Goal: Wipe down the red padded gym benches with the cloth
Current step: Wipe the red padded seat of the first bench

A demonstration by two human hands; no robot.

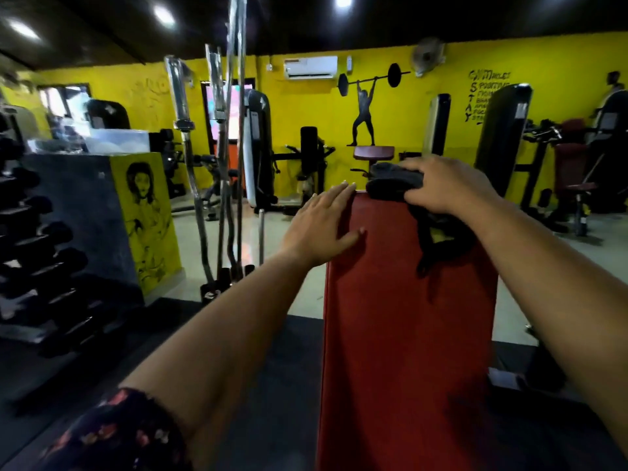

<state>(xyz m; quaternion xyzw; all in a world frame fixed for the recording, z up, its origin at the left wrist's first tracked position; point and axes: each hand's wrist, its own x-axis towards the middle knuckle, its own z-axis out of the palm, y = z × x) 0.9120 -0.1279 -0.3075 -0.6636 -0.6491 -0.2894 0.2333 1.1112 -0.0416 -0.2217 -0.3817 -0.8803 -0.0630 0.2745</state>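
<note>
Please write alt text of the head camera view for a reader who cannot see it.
A person's right hand presses a dark cloth onto the far end of a red padded bench, while the left hand rests flat on its left edge. Behind stand gym machines and a yellow wall.

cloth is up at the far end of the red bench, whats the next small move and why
Probably draw the right hand back toward the body, dragging the dark cloth down the red bench pad. The cloth sits bunched at the pad's far end with a tail trailing behind it, and the long stretch of pad nearer the camera lies uncovered. The left hand rests flat on the pad's left edge, steadying it.
</note>
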